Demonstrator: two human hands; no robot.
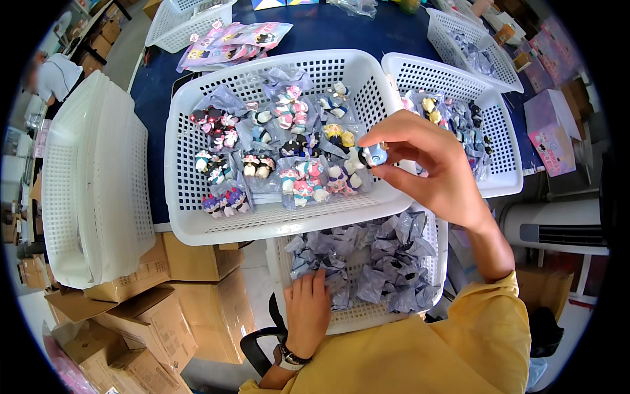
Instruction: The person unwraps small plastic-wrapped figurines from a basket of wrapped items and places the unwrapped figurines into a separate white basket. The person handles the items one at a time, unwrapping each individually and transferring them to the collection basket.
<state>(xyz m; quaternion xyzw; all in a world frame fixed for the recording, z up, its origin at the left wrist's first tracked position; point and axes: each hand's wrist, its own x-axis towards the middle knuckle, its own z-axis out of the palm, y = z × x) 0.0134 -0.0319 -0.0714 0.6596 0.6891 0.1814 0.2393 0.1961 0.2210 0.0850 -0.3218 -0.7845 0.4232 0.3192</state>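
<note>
The right hand is pinching a small round blue-and-white figurine in its grip, thumb below and fingertips above, right of the frame's centre. The figurine is hanging over the right edge of the large white mesh basket that is filling the middle of the frame.

The left hand is lying flat and released, fingers spread, in the lower centre, pressing on crumpled grey-purple plastic bags. Those bags are filling a lower white basket that is sitting on the person's lap, partly tucked under the large basket. A dark watch is wrapping the left wrist, and a yellow sleeve is covering the right forearm at the lower right.

Inside the large basket, many small colourful figurines are lying in rows on opened clear bags, pink, black, white and yellow ones among them. Just beside it on the right, a second white basket is holding more bagged figurines. Both are resting on a dark blue tabletop.

At the left of the frame, a stack of white baskets is standing on brown cardboard boxes. Pink flat packets are lying at the upper centre, with further white baskets at the upper left and upper right. Pink boxes are sitting at the far right edge.
</note>
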